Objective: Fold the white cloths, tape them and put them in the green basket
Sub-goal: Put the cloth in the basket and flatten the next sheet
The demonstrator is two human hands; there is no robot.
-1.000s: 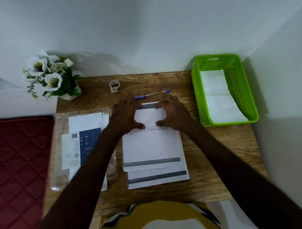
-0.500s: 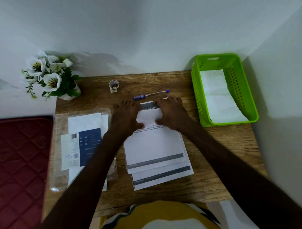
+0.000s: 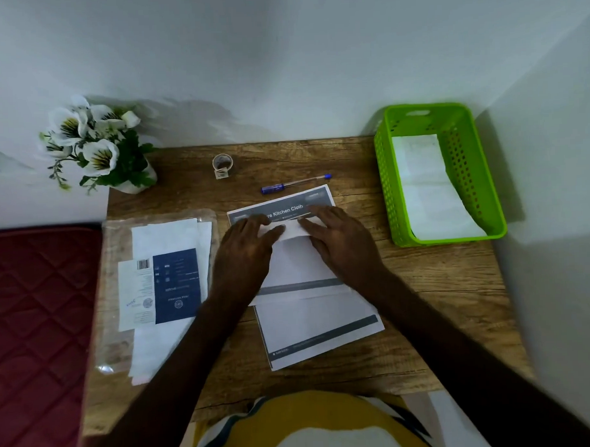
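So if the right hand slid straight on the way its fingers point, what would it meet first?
The right hand points up and left across the white cloth. It would probably reach the left hand's fingertips first, which lie close ahead on the same fold. How near they are is hard to judge.

The wooden table (image 3: 423,285) carries white sheets (image 3: 320,329) under the fingers, a pen (image 3: 295,184) just beyond the fingertips, a tape roll (image 3: 222,163), flower pot (image 3: 131,182), green basket (image 3: 385,173) (right), and a plastic packet (image 3: 162,288).
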